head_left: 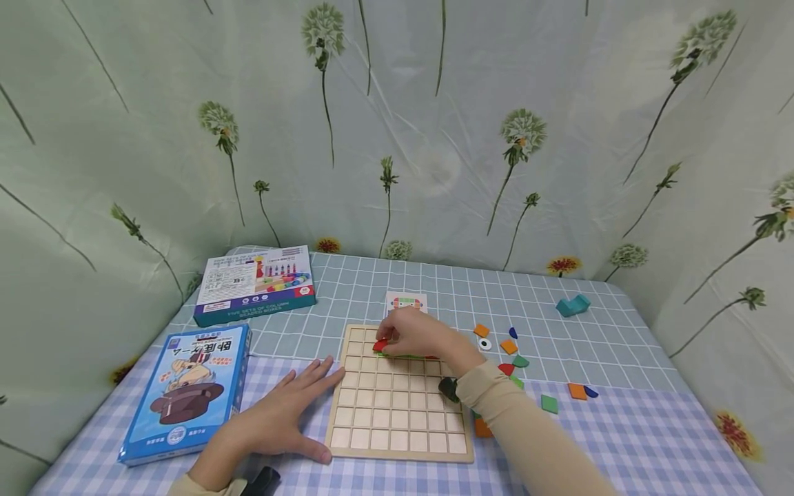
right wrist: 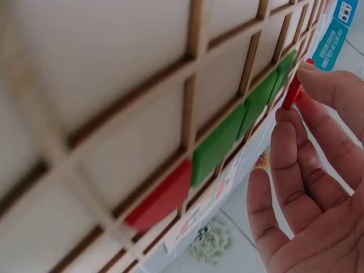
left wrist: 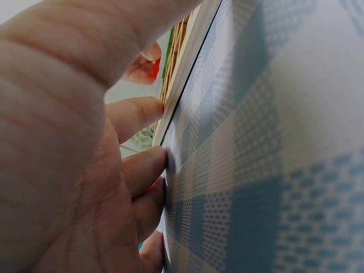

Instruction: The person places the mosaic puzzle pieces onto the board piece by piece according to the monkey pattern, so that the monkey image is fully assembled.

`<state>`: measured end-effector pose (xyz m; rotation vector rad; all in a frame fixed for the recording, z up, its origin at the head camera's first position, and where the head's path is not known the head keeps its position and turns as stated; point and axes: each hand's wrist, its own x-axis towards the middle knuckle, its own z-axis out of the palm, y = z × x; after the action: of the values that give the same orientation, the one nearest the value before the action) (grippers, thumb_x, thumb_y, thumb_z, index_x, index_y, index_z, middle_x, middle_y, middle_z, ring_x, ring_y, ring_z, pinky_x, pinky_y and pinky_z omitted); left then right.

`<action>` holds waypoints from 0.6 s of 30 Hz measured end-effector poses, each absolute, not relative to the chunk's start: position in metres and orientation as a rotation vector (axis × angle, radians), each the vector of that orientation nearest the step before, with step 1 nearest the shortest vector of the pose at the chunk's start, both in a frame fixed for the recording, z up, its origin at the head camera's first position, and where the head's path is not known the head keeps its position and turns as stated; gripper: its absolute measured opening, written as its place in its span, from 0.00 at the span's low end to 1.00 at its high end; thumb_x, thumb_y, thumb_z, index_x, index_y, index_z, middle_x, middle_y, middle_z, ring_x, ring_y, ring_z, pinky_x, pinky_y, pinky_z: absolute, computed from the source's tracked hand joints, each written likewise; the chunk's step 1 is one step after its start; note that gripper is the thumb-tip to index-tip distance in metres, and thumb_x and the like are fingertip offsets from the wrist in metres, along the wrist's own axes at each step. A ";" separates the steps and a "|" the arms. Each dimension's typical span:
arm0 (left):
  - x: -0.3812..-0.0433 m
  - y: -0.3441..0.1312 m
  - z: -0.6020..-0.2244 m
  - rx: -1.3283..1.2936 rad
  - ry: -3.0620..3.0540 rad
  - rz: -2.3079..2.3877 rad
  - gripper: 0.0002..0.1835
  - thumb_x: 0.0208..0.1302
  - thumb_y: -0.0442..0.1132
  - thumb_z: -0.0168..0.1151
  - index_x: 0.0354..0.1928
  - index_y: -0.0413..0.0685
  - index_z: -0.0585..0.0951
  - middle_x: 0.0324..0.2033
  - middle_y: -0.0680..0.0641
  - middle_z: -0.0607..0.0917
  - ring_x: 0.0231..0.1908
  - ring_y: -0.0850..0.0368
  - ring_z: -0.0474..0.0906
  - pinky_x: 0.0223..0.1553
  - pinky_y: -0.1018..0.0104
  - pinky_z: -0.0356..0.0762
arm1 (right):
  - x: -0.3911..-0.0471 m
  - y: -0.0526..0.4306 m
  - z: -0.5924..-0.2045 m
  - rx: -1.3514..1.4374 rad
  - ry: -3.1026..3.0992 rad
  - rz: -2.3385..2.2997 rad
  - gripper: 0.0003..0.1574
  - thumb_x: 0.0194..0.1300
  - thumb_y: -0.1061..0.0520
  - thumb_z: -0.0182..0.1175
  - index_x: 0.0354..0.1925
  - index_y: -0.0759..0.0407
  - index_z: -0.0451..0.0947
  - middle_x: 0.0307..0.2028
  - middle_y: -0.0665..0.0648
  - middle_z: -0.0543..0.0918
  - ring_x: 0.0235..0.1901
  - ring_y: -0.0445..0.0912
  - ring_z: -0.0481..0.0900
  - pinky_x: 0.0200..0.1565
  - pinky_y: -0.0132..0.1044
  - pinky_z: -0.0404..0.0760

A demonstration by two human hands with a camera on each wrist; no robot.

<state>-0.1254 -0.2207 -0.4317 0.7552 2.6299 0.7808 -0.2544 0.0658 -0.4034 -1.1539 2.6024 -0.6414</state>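
Open tablecloth [head_left: 651, 441] front right, loose pieces [head_left: 515, 355] crowding board's [head_left: 397, 413] right, boxes [head_left: 186, 393] left.

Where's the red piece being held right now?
Head view: the right hand pinches the red piece over the wooden grid board, far-left squares, beside green pieces.

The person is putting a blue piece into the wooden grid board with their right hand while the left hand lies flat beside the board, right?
Not quite: the piece is red, not blue, as the right wrist view shows. The right hand pinches it over the wooden grid board, and the left hand does lie flat beside the board.
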 end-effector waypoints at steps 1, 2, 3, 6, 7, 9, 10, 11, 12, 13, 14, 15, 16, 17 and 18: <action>-0.125 -0.221 -0.432 0.755 2.630 0.781 0.68 0.46 0.69 0.83 0.86 0.55 0.60 0.86 0.37 0.55 0.84 0.28 0.48 0.76 0.17 0.44 | -0.254 0.063 -0.403 -1.165 2.605 -0.635 0.09 0.69 0.59 0.72 0.47 0.60 0.90 0.41 0.53 0.91 0.36 0.38 0.83 0.43 0.28 0.83; -0.126 -0.221 -0.431 0.753 2.628 0.782 0.68 0.46 0.69 0.83 0.86 0.55 0.60 0.86 0.37 0.55 0.84 0.28 0.48 0.76 0.17 0.44 | -0.254 0.061 -0.403 -1.171 2.607 -0.623 0.09 0.69 0.59 0.72 0.47 0.60 0.90 0.41 0.53 0.91 0.36 0.38 0.82 0.43 0.28 0.83; -0.126 -0.221 -0.431 0.752 2.627 0.782 0.67 0.46 0.69 0.83 0.86 0.55 0.60 0.86 0.38 0.55 0.84 0.28 0.48 0.76 0.17 0.44 | -0.254 0.059 -0.403 -1.173 2.608 -0.614 0.09 0.69 0.58 0.72 0.47 0.59 0.90 0.41 0.53 0.91 0.36 0.38 0.81 0.43 0.28 0.83; -0.126 -0.221 -0.431 0.753 2.624 0.784 0.67 0.46 0.69 0.83 0.86 0.55 0.60 0.86 0.38 0.55 0.84 0.28 0.48 0.76 0.17 0.44 | -0.253 0.053 -0.404 -1.191 2.603 -0.597 0.09 0.70 0.58 0.72 0.47 0.59 0.90 0.41 0.53 0.91 0.37 0.38 0.82 0.43 0.29 0.83; -0.125 -0.221 -0.431 0.753 2.624 0.785 0.67 0.46 0.69 0.83 0.86 0.55 0.60 0.86 0.38 0.55 0.84 0.28 0.48 0.76 0.17 0.44 | -0.252 0.051 -0.404 -1.198 2.602 -0.592 0.09 0.70 0.58 0.72 0.47 0.58 0.90 0.41 0.53 0.91 0.37 0.39 0.82 0.44 0.29 0.83; -0.125 -0.221 -0.431 0.753 2.625 0.785 0.67 0.46 0.69 0.83 0.86 0.55 0.60 0.86 0.38 0.55 0.84 0.28 0.48 0.76 0.17 0.44 | -0.251 0.049 -0.404 -1.210 2.605 -0.578 0.08 0.71 0.57 0.72 0.47 0.58 0.91 0.40 0.53 0.90 0.38 0.39 0.83 0.44 0.28 0.83; -0.125 -0.221 -0.431 0.754 2.626 0.786 0.68 0.45 0.69 0.83 0.86 0.55 0.60 0.86 0.38 0.55 0.84 0.28 0.48 0.76 0.17 0.44 | -0.251 0.049 -0.405 -1.219 2.607 -0.573 0.08 0.71 0.58 0.72 0.46 0.57 0.91 0.40 0.52 0.90 0.38 0.39 0.83 0.44 0.28 0.82; -0.125 -0.221 -0.430 0.755 2.626 0.788 0.68 0.45 0.69 0.83 0.86 0.55 0.60 0.86 0.38 0.55 0.84 0.28 0.48 0.76 0.17 0.44 | -0.251 0.048 -0.405 -1.225 2.608 -0.571 0.08 0.71 0.58 0.72 0.46 0.57 0.91 0.40 0.52 0.90 0.37 0.39 0.83 0.43 0.28 0.82; -0.125 -0.221 -0.430 0.755 2.626 0.788 0.68 0.45 0.69 0.83 0.86 0.55 0.60 0.86 0.38 0.55 0.84 0.28 0.48 0.76 0.17 0.44 | -0.251 0.047 -0.405 -1.229 2.610 -0.568 0.07 0.70 0.58 0.72 0.46 0.57 0.91 0.40 0.52 0.90 0.37 0.39 0.82 0.43 0.28 0.82; -0.125 -0.221 -0.430 0.756 2.627 0.788 0.68 0.45 0.69 0.83 0.86 0.55 0.60 0.86 0.38 0.55 0.84 0.28 0.48 0.76 0.17 0.44 | -0.251 0.047 -0.405 -1.232 2.611 -0.567 0.07 0.70 0.58 0.72 0.46 0.57 0.91 0.39 0.52 0.90 0.37 0.39 0.82 0.43 0.27 0.82; -0.125 -0.221 -0.430 0.756 2.627 0.788 0.68 0.45 0.69 0.83 0.86 0.55 0.60 0.86 0.38 0.55 0.84 0.28 0.48 0.76 0.17 0.44 | -0.251 0.047 -0.406 -1.232 2.611 -0.567 0.07 0.70 0.58 0.73 0.46 0.57 0.91 0.39 0.52 0.90 0.37 0.39 0.82 0.43 0.27 0.82; -0.125 -0.221 -0.430 0.757 2.627 0.788 0.68 0.45 0.69 0.83 0.86 0.55 0.60 0.86 0.38 0.54 0.84 0.28 0.48 0.76 0.17 0.44 | -0.251 0.046 -0.406 -1.232 2.611 -0.569 0.07 0.70 0.58 0.73 0.46 0.57 0.91 0.39 0.51 0.90 0.37 0.39 0.82 0.43 0.27 0.81; -0.125 -0.221 -0.430 0.758 2.628 0.788 0.68 0.45 0.69 0.83 0.86 0.55 0.60 0.86 0.38 0.54 0.84 0.28 0.48 0.76 0.17 0.44 | -0.252 0.046 -0.406 -1.230 2.609 -0.573 0.07 0.70 0.58 0.73 0.46 0.57 0.91 0.39 0.51 0.90 0.37 0.38 0.82 0.43 0.27 0.81; -0.125 -0.221 -0.430 0.759 2.628 0.788 0.68 0.45 0.69 0.83 0.86 0.55 0.60 0.86 0.38 0.55 0.84 0.28 0.48 0.76 0.17 0.44 | -0.252 0.046 -0.406 -1.225 2.607 -0.574 0.07 0.69 0.58 0.73 0.46 0.57 0.91 0.39 0.51 0.90 0.37 0.38 0.82 0.43 0.27 0.81; -0.125 -0.221 -0.431 0.761 2.629 0.787 0.68 0.45 0.70 0.83 0.86 0.55 0.60 0.86 0.38 0.54 0.84 0.28 0.48 0.76 0.17 0.44 | -0.252 0.046 -0.406 -1.223 2.606 -0.574 0.07 0.69 0.58 0.73 0.46 0.57 0.91 0.39 0.51 0.90 0.37 0.38 0.82 0.43 0.27 0.81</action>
<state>-0.1251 -0.2209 -0.4306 0.7607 2.6290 0.7865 -0.2519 0.0459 -0.4061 -1.2229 2.6062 -0.5743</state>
